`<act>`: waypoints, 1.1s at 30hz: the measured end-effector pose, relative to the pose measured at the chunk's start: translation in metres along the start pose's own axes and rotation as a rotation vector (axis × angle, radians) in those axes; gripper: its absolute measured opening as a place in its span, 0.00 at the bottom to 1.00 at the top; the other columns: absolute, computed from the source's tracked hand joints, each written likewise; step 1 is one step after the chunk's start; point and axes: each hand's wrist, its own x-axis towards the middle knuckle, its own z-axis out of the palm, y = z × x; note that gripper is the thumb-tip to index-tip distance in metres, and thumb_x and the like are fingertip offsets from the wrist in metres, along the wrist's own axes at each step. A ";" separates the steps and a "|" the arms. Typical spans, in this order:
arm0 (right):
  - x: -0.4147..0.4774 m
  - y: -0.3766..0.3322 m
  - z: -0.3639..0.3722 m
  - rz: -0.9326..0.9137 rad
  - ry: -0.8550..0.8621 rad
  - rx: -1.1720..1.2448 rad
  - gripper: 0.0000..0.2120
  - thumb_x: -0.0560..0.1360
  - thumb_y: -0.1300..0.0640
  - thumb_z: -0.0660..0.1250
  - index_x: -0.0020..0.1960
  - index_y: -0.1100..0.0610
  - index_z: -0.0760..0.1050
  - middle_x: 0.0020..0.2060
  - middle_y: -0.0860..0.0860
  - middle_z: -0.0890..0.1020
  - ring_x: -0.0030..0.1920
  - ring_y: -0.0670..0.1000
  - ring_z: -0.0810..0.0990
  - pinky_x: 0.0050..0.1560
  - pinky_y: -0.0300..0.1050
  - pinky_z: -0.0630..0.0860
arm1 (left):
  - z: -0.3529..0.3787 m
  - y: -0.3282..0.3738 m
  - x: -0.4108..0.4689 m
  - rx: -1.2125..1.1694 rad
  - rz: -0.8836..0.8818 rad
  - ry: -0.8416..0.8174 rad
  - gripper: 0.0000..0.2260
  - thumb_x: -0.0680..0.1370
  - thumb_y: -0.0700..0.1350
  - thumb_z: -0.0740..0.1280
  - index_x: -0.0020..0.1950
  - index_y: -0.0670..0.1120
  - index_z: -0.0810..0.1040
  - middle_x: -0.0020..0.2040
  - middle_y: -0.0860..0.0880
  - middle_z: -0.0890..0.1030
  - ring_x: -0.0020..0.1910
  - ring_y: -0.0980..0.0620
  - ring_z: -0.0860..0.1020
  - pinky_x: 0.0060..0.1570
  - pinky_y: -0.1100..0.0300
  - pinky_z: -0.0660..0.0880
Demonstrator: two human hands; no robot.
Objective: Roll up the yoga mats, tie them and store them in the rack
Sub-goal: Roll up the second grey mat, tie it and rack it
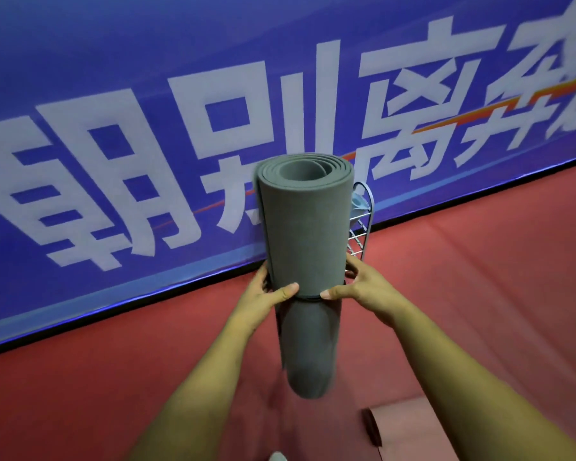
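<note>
You are gripping the rolled grey mat (pixel 305 227) upright, your left hand (pixel 263 297) and right hand (pixel 363 287) both curling round its middle. It is standing in front of the wire rack (pixel 363 224).

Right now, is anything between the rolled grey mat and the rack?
Nothing visible. The left hand and right hand hold the grey mat upright in front of the wire rack, hiding most of it, so its shelves can't be checked. The pink mat lies nearer the person, off that path.
</note>
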 end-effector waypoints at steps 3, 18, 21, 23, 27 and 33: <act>0.056 -0.027 -0.022 0.095 0.069 0.164 0.22 0.65 0.55 0.65 0.59 0.47 0.79 0.54 0.47 0.84 0.52 0.50 0.79 0.57 0.46 0.73 | -0.009 0.022 0.075 0.057 0.018 -0.093 0.28 0.73 0.33 0.72 0.69 0.50 0.68 0.61 0.53 0.79 0.52 0.70 0.78 0.54 0.71 0.74; 0.356 -0.122 -0.235 0.069 0.178 0.367 0.33 0.75 0.28 0.58 0.63 0.53 0.78 0.59 0.59 0.81 0.58 0.61 0.82 0.61 0.62 0.77 | 0.047 0.127 0.446 0.240 0.067 -0.070 0.37 0.66 0.44 0.78 0.73 0.49 0.69 0.65 0.50 0.79 0.66 0.52 0.75 0.69 0.51 0.71; 0.415 -0.135 -0.264 0.093 0.182 0.358 0.31 0.77 0.31 0.58 0.59 0.57 0.79 0.54 0.58 0.83 0.54 0.58 0.83 0.58 0.58 0.79 | 0.062 0.140 0.497 0.205 0.037 -0.023 0.38 0.66 0.39 0.79 0.73 0.48 0.69 0.66 0.50 0.77 0.67 0.53 0.74 0.68 0.53 0.72; 0.457 -0.138 -0.277 0.125 0.183 0.345 0.30 0.76 0.31 0.60 0.60 0.57 0.78 0.54 0.58 0.83 0.55 0.58 0.82 0.57 0.57 0.80 | 0.068 0.141 0.528 0.185 0.001 0.018 0.37 0.66 0.38 0.80 0.72 0.49 0.70 0.66 0.49 0.77 0.67 0.51 0.74 0.67 0.50 0.73; 0.531 -0.124 -0.289 0.176 0.162 0.314 0.26 0.78 0.34 0.59 0.62 0.52 0.78 0.56 0.55 0.82 0.51 0.54 0.80 0.48 0.50 0.78 | 0.070 0.130 0.582 0.226 -0.050 0.097 0.33 0.63 0.42 0.81 0.67 0.50 0.74 0.63 0.49 0.78 0.65 0.51 0.75 0.64 0.49 0.75; 0.605 -0.078 -0.295 0.212 0.131 0.290 0.21 0.80 0.36 0.57 0.58 0.48 0.80 0.50 0.50 0.83 0.47 0.52 0.82 0.49 0.50 0.77 | 0.060 0.085 0.653 0.224 -0.087 0.085 0.28 0.68 0.34 0.77 0.57 0.60 0.72 0.56 0.57 0.78 0.57 0.63 0.75 0.56 0.62 0.74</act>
